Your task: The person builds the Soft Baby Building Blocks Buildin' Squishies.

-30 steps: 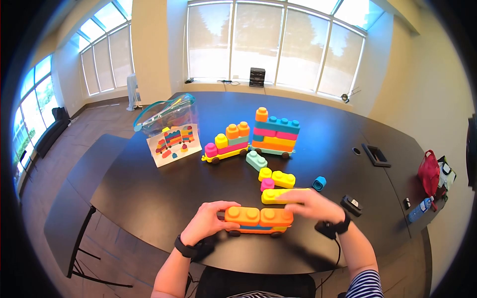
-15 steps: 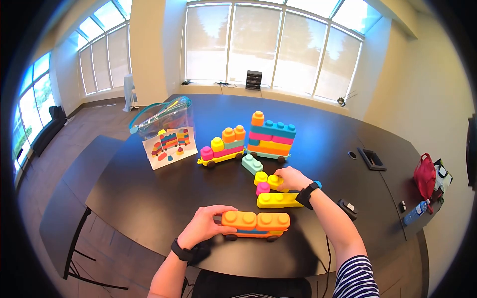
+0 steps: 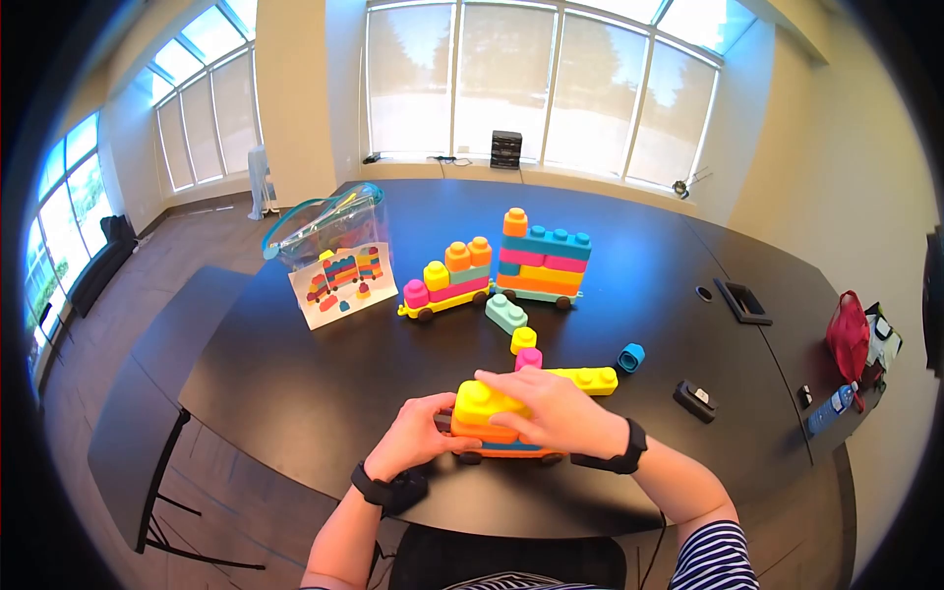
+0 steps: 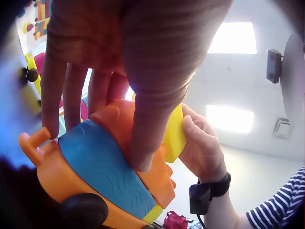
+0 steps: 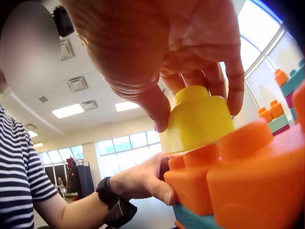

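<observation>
An orange toy wagon (image 3: pixel 511 450) with dark wheels stands before me, stacked with a blue block (image 4: pixel 95 162) and orange blocks (image 5: pixel 257 186). My left hand (image 3: pixel 421 431) grips its left end, thumb on the near side and fingers on the far side. A yellow block (image 5: pixel 198 125) is pinched between the thumb and fingers of my right hand (image 3: pixel 570 415), right over the orange studs at the wagon's left end. In the right wrist view its underside is at the stud tops, slightly tilted.
Beyond the wagon lie a long yellow block (image 3: pixel 590 381), a pink block (image 3: pixel 528 359), a small yellow block (image 3: pixel 523 340), a mint block (image 3: pixel 506 314) and a blue piece (image 3: pixel 631 357). Two built wagons (image 3: pixel 447 285) stand behind, near a picture card (image 3: pixel 344 285) and clear bag (image 3: pixel 339 231).
My right hand reached out to the yellow block on the table, took hold of it and brought it back over the wagon's left end. My left hand kept its grip on the wagon.
</observation>
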A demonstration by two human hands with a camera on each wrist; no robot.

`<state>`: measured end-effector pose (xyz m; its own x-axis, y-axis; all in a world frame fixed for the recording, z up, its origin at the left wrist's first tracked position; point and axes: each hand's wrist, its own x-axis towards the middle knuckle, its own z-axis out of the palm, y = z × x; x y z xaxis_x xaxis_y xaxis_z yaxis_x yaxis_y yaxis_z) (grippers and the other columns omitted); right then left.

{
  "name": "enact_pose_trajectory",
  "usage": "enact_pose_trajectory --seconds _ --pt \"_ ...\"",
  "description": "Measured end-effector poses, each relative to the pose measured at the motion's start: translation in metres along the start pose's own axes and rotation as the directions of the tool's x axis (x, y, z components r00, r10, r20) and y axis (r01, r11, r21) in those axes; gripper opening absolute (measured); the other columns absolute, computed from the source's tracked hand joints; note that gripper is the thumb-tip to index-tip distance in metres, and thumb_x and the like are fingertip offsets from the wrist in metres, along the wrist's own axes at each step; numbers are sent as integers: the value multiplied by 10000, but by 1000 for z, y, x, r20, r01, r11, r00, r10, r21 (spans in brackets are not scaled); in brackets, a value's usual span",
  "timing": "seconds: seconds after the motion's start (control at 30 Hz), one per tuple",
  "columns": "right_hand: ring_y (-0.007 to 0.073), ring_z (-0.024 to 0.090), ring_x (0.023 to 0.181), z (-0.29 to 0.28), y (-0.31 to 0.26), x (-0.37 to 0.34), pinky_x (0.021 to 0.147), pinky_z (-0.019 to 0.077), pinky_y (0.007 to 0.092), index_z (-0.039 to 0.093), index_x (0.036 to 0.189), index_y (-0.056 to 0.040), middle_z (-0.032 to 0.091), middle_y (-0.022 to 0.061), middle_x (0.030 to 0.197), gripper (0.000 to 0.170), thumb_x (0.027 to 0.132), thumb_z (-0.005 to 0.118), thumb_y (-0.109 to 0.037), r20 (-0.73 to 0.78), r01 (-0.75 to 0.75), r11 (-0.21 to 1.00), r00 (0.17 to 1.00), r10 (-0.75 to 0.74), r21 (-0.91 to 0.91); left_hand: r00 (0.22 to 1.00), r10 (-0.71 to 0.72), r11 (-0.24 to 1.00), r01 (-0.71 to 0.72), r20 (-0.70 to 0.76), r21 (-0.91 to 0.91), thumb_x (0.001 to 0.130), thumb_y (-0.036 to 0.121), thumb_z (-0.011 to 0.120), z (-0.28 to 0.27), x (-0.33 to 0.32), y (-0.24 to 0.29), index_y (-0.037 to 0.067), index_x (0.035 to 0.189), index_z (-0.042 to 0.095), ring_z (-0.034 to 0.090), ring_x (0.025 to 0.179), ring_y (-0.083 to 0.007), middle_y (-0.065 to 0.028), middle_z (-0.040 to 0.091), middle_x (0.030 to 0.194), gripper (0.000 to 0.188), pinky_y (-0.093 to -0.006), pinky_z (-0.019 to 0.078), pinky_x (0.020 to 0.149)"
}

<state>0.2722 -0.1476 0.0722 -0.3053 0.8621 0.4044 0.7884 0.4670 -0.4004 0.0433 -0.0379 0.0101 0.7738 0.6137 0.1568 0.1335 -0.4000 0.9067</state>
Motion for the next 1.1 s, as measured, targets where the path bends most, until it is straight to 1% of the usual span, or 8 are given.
enact_pose_trajectory --seconds 0.23,0.43,0.77,0.83,0.93,1.0,1.03,1.1 --pt "326 664 1025 23 -2 -2 928 557 448 539 1545 -86 700 108 1268 609 979 732 -205 -8 124 985 992 -126 -122 1000 15 1000 -15 -2 -1 814 100 933 -1 -1 -1 -10 1237 690 778 917 -153 -85 786 1021 500 -321 627 865" --pt "340 693 1081 29 -6 -8 954 556 453 508 1581 -111 679 124 1326 647 981 735 -192 -13 43 991 999 -46 -129 998 53 999 -53 -45 12 827 96 928 2 -2 2 -6 1248 677 760 932 -140 -77 769 1054 501 -322 622 874" --pt "371 688 1122 33 -6 -9 971 555 458 497 1586 -95 662 146 1373 638 993 718 -175 -38 52 996 998 -55 -78 1000 11 1000 -11 -4 6 829 90 928 -1 -2 1 -15 1230 676 772 904 -139 -69 774 1026 486 -314 621 862" --pt "386 683 1132 32 -5 -9 975 554 460 487 1597 -102 655 152 1400 646 997 714 -176 -40 62 996 997 -64 -61 1000 9 1000 -9 -21 1 818 102 927 -1 -3 1 -14 1189 684 789 895 -173 -97 789 992 458 -327 622 841" --pt "382 683 1171 12 -1 0 1012 551 443 492 1600 -105 651 160 1448 617 1017 687 -158 162 -45 991 987 24 129 1000 -15 1000 15 -8 -5 816 101 924 -2 -3 5 -15 1176 688 796 898 -183 -106 800 994 446 -329 623 836" --pt "354 686 1209 -5 26 9 1057 540 407 531 1573 -96 667 161 1454 554 1035 657 -142 193 2 960 979 -59 280 1000 -15 1000 15 3 -7 817 93 924 -2 -2 5 -17 1187 689 794 908 -176 -102 802 1016 451 -326 624 844" --pt "303 700 1224 -21 31 15 1081 532 383 584 1524 -71 708 160 1398 499 1038 662 -154 173 -76 949 985 23 306 1000 -5 1000 5 -1 -9 817 88 924 -2 -3 4 -17 1194 689 793 915 -173 -100 803 1029 456 -325 625 850" --pt "285 747 1126 -40 53 28 1006 575 390 655 1426 -36 763 171 1260 464 1004 734 -213 86 -252 945 967 239 208 1000 -30 999 30 3 -16 814 78 924 -6 -4 9 -14 1215 691 789 939 -161 -97 803 1072 473 -322 625 883"
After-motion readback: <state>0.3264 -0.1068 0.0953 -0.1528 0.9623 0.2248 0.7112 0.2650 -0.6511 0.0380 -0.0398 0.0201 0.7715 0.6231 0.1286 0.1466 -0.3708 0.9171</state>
